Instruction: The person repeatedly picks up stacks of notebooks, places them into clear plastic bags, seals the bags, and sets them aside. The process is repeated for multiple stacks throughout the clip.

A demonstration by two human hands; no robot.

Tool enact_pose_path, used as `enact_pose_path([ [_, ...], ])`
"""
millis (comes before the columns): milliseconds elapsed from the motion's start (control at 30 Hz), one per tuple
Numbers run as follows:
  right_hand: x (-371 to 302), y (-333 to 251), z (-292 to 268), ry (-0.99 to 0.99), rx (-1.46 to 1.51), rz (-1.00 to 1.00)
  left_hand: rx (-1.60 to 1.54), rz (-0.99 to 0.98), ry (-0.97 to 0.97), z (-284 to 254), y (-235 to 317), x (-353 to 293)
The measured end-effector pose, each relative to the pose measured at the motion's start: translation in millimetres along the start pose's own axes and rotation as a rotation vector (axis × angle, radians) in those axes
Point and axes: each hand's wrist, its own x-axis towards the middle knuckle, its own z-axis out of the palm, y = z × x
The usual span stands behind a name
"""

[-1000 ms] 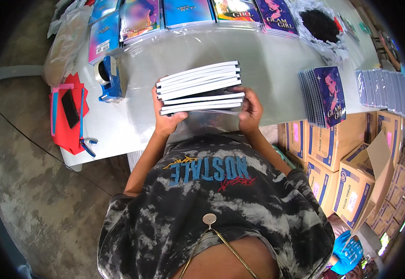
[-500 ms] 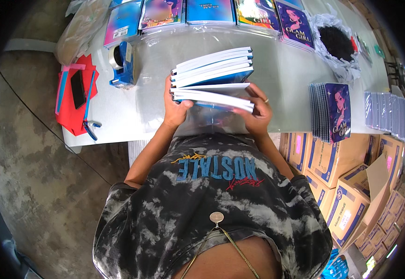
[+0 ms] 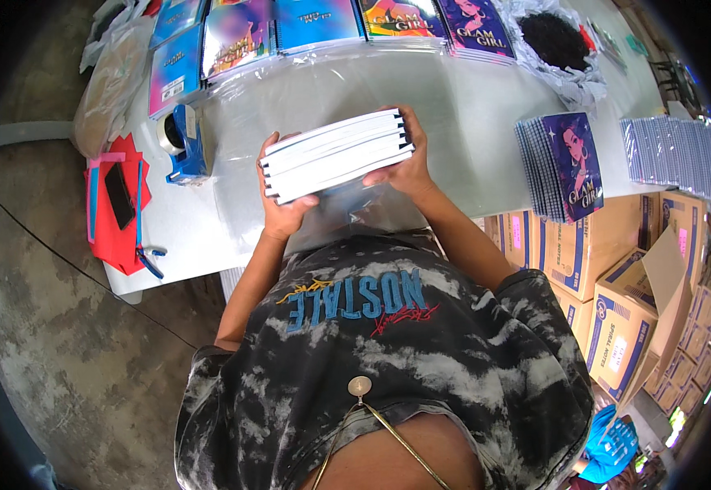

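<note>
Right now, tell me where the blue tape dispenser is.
In the head view, the tape dispenser stands on the left of the table, between the black phone and the left hand.

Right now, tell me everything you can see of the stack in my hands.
The stack is a thick, blocky pile of notebooks, pressed close together, with white page edges facing up at the camera. They look like paper, with thin darker lines between the books and small dark bits at both ends. Its right end sits higher in the picture than its left. Your left hand clasps one end and your right hand the other, over the table. The covers are mostly hidden; the exact count is unclear.
</note>
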Motion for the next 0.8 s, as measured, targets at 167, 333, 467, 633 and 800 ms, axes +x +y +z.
enact_pose_path([
  [167,6.2,0.0,-1.7,-0.088,0.173,0.025,-0.074,-0.062,-0.081,-12.3,9.2,9.2],
  [333,-3.7,15.7,7.1,-0.013,0.037,-0.066,0.018,-0.097,0.052,-6.9,-16.0,-8.2],
  [467,-10.1,22.5,1.3,0.012,-0.098,0.030,0.140,-0.043,-0.019,-25.5,-20.2,1.0],
  [633,-10.5,14.1,-6.4,-0.041,-0.322,-0.287,0.496,0.186,-0.107,-17.2,3.1,12.2],
  [800,-39.1,90.0,-27.3,-0.210,-0.575,-0.084,0.532,-0.039,-0.267,-31.2,-111.3,-22.9],
])
